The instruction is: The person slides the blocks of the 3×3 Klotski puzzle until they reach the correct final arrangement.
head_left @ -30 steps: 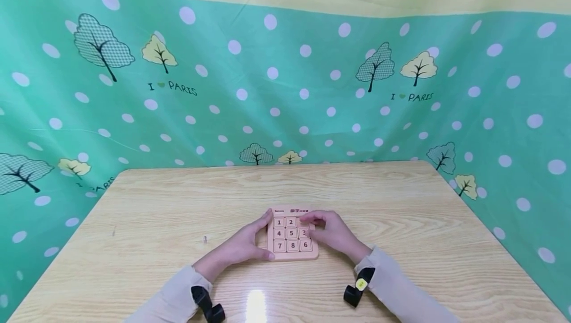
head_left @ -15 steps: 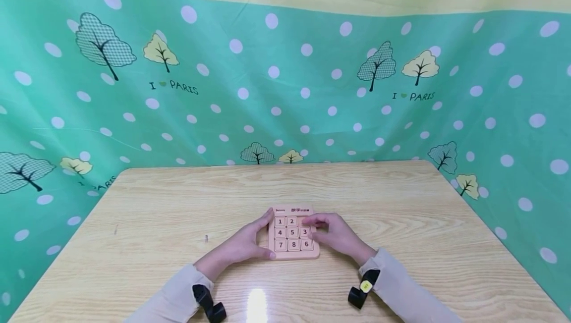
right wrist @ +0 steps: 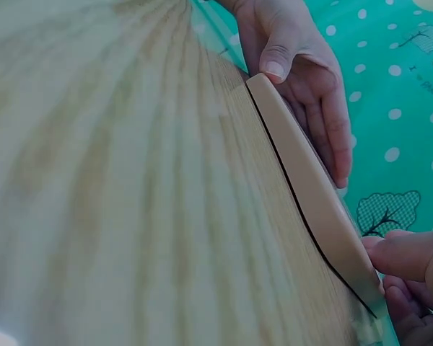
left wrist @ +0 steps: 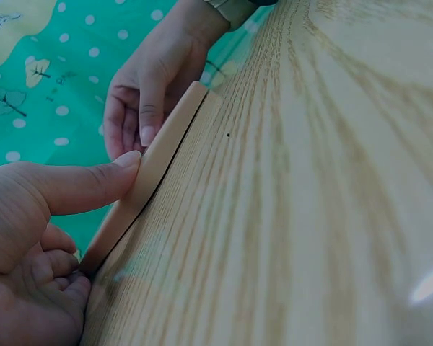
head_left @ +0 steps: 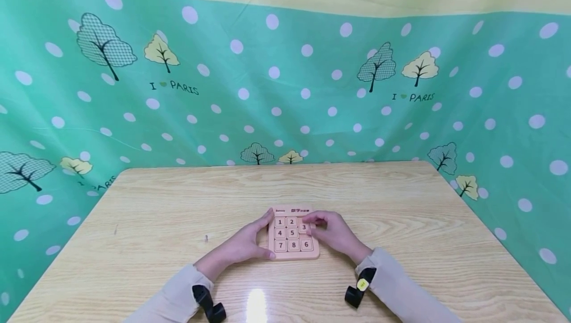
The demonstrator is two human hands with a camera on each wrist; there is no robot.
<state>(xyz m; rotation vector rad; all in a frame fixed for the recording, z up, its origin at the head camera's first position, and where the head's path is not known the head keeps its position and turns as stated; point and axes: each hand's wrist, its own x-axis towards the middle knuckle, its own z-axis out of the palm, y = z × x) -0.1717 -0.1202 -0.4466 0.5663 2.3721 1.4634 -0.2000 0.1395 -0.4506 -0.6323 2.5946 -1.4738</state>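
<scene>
A pink number sliding puzzle [head_left: 271, 234] lies flat on the table, its tiles printed with digits. My left hand [head_left: 245, 243] holds it by the left side, thumb at the near corner and fingers at the far one. In the right column, the tile marked 3 [head_left: 304, 227] stands partway between the top and middle rows. My right hand [head_left: 334, 234] has index finger and thumb at that tile's far and near edges, pinching it. Both wrist views show the puzzle's near edge [left wrist: 148, 173] side-on; its face is hidden there.
The wood-grain table [head_left: 178, 199] spreads around the puzzle on all sides. A small dark mark [head_left: 206, 238] shows on it to the left. Behind stands a green dotted curtain [head_left: 285, 90] with tree prints. Each wrist bears a black strapped device [head_left: 356, 293].
The tile marked 3 has slid away from me, from the middle row partway into the gap in the top row, with my right fingers at it. The left hand stays put.
</scene>
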